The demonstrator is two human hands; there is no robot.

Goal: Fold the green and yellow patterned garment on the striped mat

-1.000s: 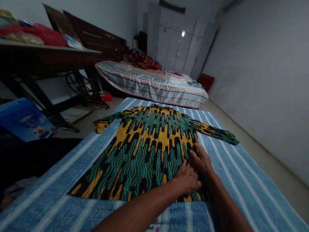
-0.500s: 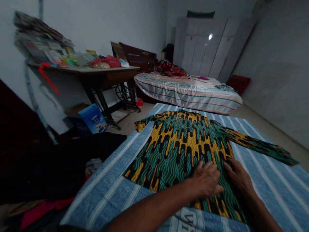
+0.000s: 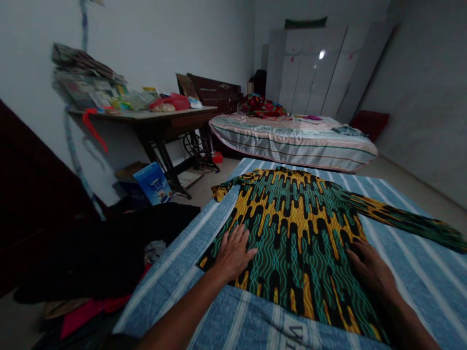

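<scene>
A long-sleeved shirt (image 3: 292, 228) patterned in green, black and yellow lies spread flat, its collar at the far end and its hem toward me. One sleeve stretches out to the right; the other is bunched at the far left. My left hand (image 3: 234, 253) rests flat on the lower left of the shirt, fingers extended and thumb apart. At the right side edge, my right hand (image 3: 372, 267) lies on the cloth with its fingers stretched out. Beneath the shirt is a blue and white striped cloth (image 3: 412, 282) covering the surface.
A bed (image 3: 292, 141) stands beyond the striped surface. To the left, a treadle sewing table (image 3: 175, 115) carries bags and boxes. A blue box (image 3: 153, 183) sits on the floor below it, near dark cloth (image 3: 109, 243). White wardrobes (image 3: 310, 73) line the back.
My left hand has moved from the middle right of the shirt to its lower left side. My right hand stays at the right edge. The view has shifted slightly left.
</scene>
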